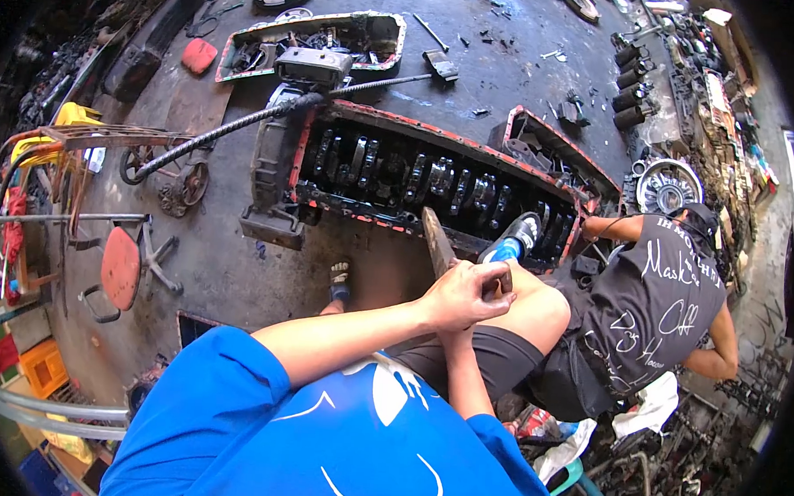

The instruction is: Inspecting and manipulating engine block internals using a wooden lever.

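Note:
My left hand (463,295) is closed, fingers curled, in front of my body. A flat wooden stick (437,239) runs from under it toward the engine block. My right hand (457,337) lies just beneath the left, its fingers mostly hidden. Beyond them lies a long black engine block (385,213) with a red rim, its crankshaft (437,176) showing inside. The stick's far end is close to the block's near edge. One of my feet, in a sandal (523,232), is on that edge.
A co-worker in a black sleeveless shirt (659,307) crouches at right, one arm at the block's end. A long ribbed bar (232,136) crosses the block's left end. An oil pan (386,34) with parts lies behind; a red-seated chair (120,268) stands left. Scrap metal fills the right.

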